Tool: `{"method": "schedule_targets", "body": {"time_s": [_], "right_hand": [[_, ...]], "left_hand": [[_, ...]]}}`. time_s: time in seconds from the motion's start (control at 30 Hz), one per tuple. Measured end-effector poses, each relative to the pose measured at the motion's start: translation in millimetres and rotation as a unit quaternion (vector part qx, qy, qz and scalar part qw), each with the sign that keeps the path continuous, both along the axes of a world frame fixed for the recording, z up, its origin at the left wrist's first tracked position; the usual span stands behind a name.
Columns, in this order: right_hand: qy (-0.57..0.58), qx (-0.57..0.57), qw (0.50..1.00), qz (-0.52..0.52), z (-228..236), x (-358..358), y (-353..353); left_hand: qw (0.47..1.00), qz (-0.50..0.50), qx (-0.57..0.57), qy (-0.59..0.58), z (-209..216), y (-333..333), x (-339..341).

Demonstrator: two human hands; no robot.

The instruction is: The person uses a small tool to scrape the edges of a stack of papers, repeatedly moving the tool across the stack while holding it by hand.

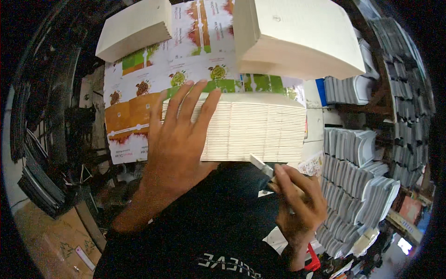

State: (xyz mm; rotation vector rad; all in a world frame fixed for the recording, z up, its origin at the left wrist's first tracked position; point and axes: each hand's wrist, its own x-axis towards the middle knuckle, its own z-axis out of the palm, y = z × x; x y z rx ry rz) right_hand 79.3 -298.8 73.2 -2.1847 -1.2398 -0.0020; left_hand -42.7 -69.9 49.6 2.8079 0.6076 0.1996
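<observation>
The left hand (pixel 179 139) lies flat on the paper block's (pixel 253 128) near edge; beside it, the right hand (pixel 297 204) grips a brush (pixel 262 168).

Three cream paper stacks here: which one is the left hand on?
The nearest stack, its ribbed edge facing the person; the left hand lies flat on it. The other two lie farther back, untouched.

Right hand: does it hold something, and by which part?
Yes. The right hand holds a small flat-bladed tool by its handle end; the blade sticks out toward the stack of paper. The left hand only rests flat on that stack.
</observation>
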Motion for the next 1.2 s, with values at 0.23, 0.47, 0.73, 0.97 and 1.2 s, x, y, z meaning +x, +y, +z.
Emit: {"method": "schedule_targets", "body": {"time_s": [0.23, 0.47, 0.73, 0.97, 1.2], "right_hand": [[-0.028, -0.053, 0.995, 0.084, -1.3, 6.3, 8.8], [-0.021, -0.070, 0.994, 0.080, 6.6, 6.0, 12.5], [-0.052, -0.051, 0.995, 0.072, -6.2, 3.2, 10.5], [-0.038, 0.025, 0.999, 0.024, -14.6, -4.3, 32.3], [-0.045, -0.028, 0.995, 0.079, -8.4, 10.8, 13.7]], "left_hand": [[0.998, 0.012, 0.002, -0.057, -11.8, -0.5, 1.1], [0.998, 0.013, -0.010, -0.057, -9.1, -0.8, 3.2], [0.998, 0.011, 0.010, -0.060, -13.3, 0.1, 3.6], [0.998, 0.009, 0.021, -0.053, -12.0, -0.4, 2.5], [0.998, 0.018, 0.009, -0.062, -13.5, -1.5, 6.1]]}}
